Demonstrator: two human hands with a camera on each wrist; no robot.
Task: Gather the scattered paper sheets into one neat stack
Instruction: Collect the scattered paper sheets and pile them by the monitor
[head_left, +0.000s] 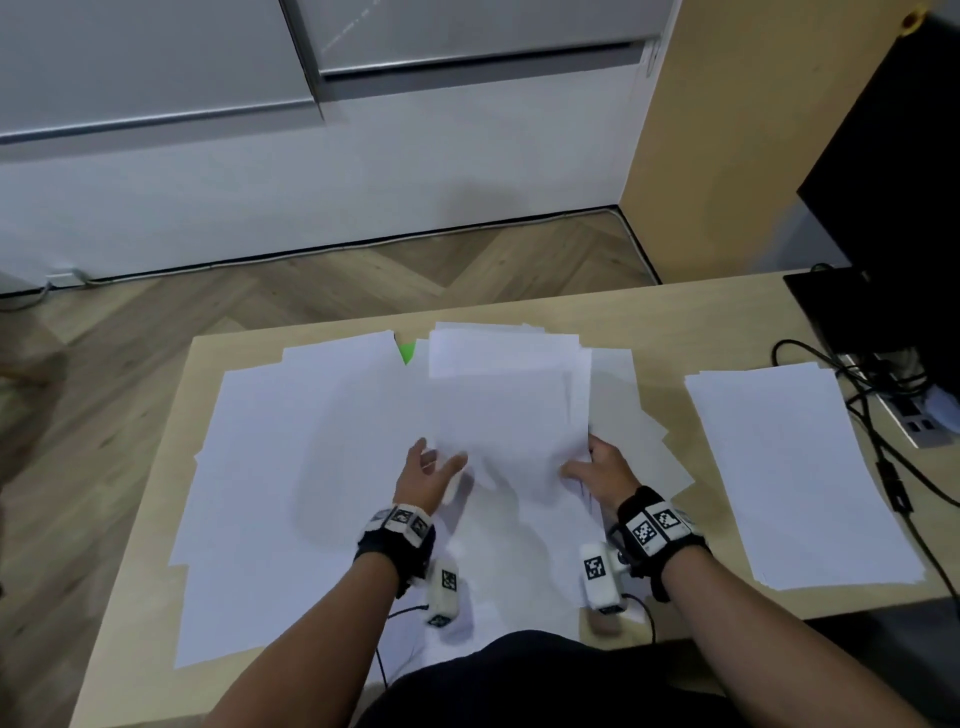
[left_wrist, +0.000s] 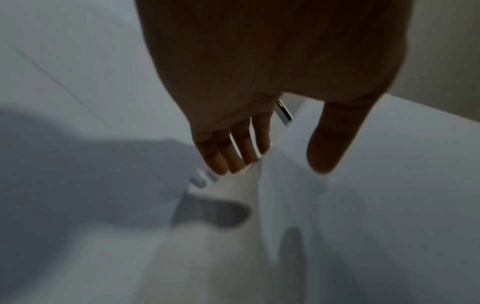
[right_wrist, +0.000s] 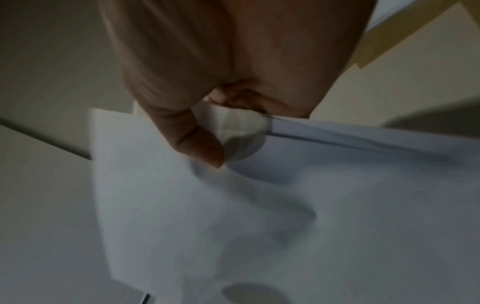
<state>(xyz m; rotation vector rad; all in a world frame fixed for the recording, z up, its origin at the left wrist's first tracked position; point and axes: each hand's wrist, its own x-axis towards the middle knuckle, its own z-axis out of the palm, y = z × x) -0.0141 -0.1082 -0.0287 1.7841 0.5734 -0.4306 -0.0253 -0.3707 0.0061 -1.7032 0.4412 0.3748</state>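
Observation:
Loose white sheets (head_left: 311, 441) lie spread over the left and middle of the wooden desk (head_left: 665, 322). Between my hands is a raised bundle of sheets (head_left: 509, 405), its near end bent upward. My right hand (head_left: 582, 462) pinches the bundle's right near corner, thumb (right_wrist: 205, 148) on top and a curled finger beneath the sheets (right_wrist: 337, 185). My left hand (head_left: 439, 454) is at the bundle's left near edge. Its straight fingers (left_wrist: 233, 156) touch the paper edge (left_wrist: 283, 195), with the thumb spread apart above the sheet. A separate squared stack (head_left: 795, 467) lies at the right.
A small green piece (head_left: 407, 352) peeks out between sheets at the desk's far edge. A black monitor (head_left: 893, 208), dark cables (head_left: 883, 447) and a grey power strip (head_left: 914, 421) crowd the right end. Wooden floor lies beyond the desk's far and left edges.

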